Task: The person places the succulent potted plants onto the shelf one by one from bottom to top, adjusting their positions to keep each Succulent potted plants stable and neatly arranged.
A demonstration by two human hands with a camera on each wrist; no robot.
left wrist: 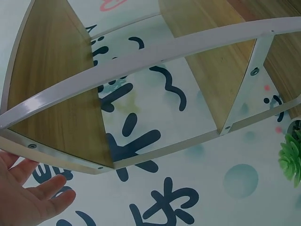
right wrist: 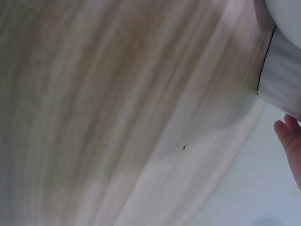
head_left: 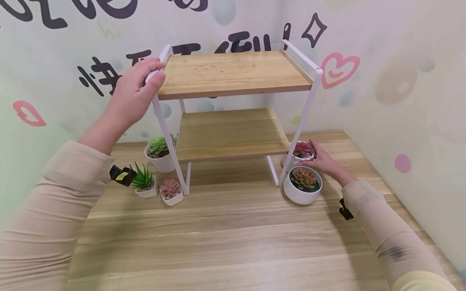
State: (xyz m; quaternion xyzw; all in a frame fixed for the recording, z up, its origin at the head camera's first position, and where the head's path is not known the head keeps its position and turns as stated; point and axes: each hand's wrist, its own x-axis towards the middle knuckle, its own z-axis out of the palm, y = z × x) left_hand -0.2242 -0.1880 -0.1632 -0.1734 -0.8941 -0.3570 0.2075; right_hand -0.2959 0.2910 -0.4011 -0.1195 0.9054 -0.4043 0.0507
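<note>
A two-tier shelf rack (head_left: 236,72) with wooden boards and a white metal frame stands in the middle of the table. My left hand (head_left: 136,87) holds its upper left rail, thumb and index finger on either side; in the left wrist view the other fingers of that hand (left wrist: 35,193) extend loosely beside the frame. Low at the rack's right side, my right hand (head_left: 324,161) grips a potted red succulent (head_left: 303,149) by its pot, with fingertips at the grey-white pot wall (right wrist: 284,70) in the right wrist view. In front stands a round-potted orange-green succulent (head_left: 305,180).
Left of the rack stand a bright green succulent (head_left: 158,147), a spiky green plant (head_left: 143,178) and a pink succulent (head_left: 170,189), all in white pots. The wooden table (head_left: 233,242) meets a printed wall (head_left: 393,89) behind and to the right.
</note>
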